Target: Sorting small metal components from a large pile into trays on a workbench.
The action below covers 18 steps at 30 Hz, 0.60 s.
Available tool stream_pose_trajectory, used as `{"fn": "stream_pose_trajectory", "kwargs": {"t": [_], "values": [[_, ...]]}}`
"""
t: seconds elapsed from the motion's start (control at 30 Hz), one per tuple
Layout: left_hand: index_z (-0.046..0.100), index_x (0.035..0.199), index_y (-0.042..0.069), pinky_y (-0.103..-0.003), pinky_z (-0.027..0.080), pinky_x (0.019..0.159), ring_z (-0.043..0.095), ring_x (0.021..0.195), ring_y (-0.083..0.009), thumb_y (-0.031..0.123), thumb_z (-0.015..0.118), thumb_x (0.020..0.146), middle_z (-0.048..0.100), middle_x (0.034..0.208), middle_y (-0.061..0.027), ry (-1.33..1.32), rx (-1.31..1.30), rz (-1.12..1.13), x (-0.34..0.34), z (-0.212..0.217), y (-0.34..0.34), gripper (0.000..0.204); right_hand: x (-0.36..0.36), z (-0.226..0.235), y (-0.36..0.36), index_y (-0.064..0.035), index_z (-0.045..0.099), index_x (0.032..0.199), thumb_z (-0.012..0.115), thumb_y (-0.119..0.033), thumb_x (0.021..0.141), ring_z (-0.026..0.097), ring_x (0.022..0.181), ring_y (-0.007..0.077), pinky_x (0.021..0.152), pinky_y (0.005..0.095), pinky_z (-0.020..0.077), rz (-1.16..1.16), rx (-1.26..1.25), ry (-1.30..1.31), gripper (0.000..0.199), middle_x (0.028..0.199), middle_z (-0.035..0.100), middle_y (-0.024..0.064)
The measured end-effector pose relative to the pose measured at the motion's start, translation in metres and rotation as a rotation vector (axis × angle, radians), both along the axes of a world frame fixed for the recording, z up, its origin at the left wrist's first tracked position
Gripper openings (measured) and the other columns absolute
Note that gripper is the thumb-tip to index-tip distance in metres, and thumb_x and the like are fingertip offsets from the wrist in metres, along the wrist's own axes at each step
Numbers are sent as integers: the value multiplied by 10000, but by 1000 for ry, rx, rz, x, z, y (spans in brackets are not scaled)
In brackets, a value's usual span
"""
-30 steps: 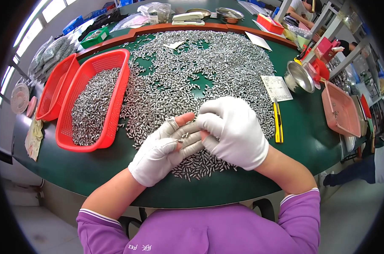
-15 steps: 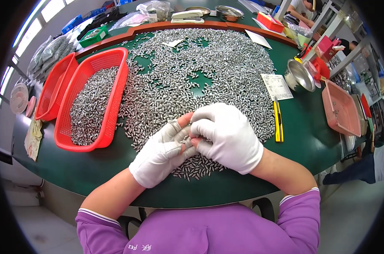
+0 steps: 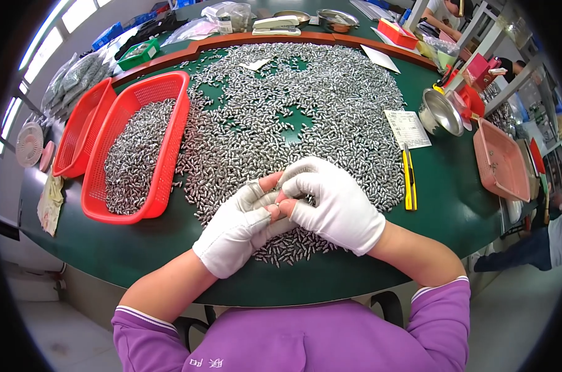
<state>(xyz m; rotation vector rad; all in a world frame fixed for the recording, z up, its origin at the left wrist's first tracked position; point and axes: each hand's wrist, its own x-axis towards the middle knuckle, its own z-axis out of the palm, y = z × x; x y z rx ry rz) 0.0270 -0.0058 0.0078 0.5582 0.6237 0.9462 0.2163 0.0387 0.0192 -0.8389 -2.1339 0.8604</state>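
Pinched fingertips meet over the near edge of a wide spread of small metal parts (image 3: 305, 118) on a green table (image 3: 454, 204): the gloved left hand (image 3: 240, 226) and right hand (image 3: 333, 204) press together, fingers curled, hiding whatever they grip. Whether a part sits between them cannot be made out. A red basket (image 3: 169, 142) at left holds more parts; a yellow utility knife (image 3: 409, 180) lies at right.

Daylight is coming in through windows (image 3: 42, 43) along the upper left. A green worktop (image 3: 454, 204) with a brown rim is filling the middle, a pale grey floor (image 3: 516, 322) is showing below it, and shelving (image 3: 510, 43) is standing at the upper right.
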Motion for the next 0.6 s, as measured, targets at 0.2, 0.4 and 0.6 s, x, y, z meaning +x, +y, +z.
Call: {"fn": "stream_pose_trajectory", "kwargs": {"t": [0.2,0.4,0.6], "values": [[331,1432,9,-360,480,1039,583,1150,-172,77,628,925,538,1287,-84,-62,-11,-4,-2,-7,1,591,1,3,0,-50,687,869,721,-114,803,635,913,254,814,338,512,11,44,-46,98,961,639,87],[352,1417,8,-360,486,1031,596,1131,-179,83,626,928,550,1269,-89,-59,-24,4,-3,-8,1,566,2,10,0,-57,700,846,674,-137,780,638,894,271,790,374,525,33,151,-88,107,934,659,72],[325,1431,16,-370,478,1041,599,1134,-213,72,662,895,554,1252,-102,-154,2,17,-4,-9,1,635,2,6,1,-50,695,849,672,-84,755,642,880,279,773,377,531,18,212,-69,102,948,662,76]]}}
